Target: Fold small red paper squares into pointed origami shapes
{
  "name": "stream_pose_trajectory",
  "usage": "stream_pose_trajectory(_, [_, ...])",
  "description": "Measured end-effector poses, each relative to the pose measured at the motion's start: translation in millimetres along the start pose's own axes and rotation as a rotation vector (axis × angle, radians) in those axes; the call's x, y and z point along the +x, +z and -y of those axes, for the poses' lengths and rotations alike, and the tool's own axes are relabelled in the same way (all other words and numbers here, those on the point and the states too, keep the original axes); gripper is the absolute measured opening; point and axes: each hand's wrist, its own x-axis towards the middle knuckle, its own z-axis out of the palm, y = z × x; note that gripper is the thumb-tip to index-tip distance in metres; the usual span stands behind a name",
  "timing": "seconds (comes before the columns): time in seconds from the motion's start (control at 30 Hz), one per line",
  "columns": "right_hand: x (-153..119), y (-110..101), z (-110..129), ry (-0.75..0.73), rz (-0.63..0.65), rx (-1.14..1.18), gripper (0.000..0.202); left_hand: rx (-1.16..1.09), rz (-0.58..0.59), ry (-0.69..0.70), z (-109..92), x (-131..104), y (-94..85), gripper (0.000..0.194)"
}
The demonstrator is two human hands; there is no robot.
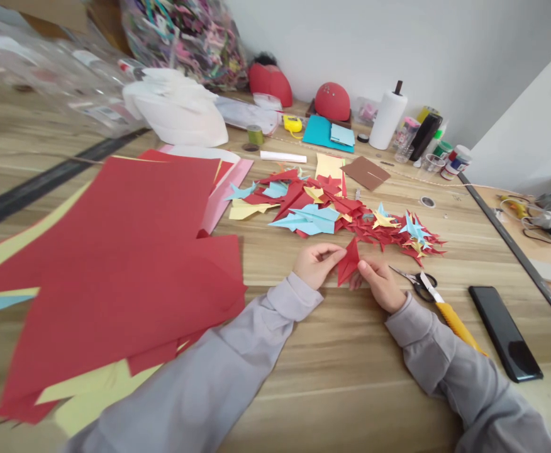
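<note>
Between my two hands is a small piece of folded red paper (348, 264), pointed at the top and creased down its face. My left hand (319, 263) pinches its upper left edge between thumb and fingers. On the other side, my right hand (380, 283) grips the right edge, thumb in front and fingers partly hidden behind. Just beyond the hands lies a heap of folded paper planes and cranes in red, blue and yellow, with a blue paper plane (309, 219) in front. Scissors (419, 281) lie right of my right hand, beside a yellow-handled utility knife (452, 318).
Large red paper sheets (138, 289) cover the table's left side. A black phone (506, 333) lies at the right. Toward the back stand a white bag (176, 113), a yellow tape measure (292, 124), teal paper (320, 133), a white roll (389, 119) and several bottles.
</note>
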Motion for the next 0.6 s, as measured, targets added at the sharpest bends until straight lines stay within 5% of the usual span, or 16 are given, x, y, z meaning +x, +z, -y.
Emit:
stream_pose_trajectory(0.43, [5.5, -2.2, -9.8, 0.077, -0.201, 0.244, 0.028, -0.103, 0.107, -0.040, -4.0, -2.8, -0.6, 0.029])
stream_pose_trajectory(0.6, [6.7, -1.0, -10.8, 0.066, -0.216, 0.257, 0.030, -0.049, 0.127, 0.042, 2.4, -2.6, -1.2, 0.025])
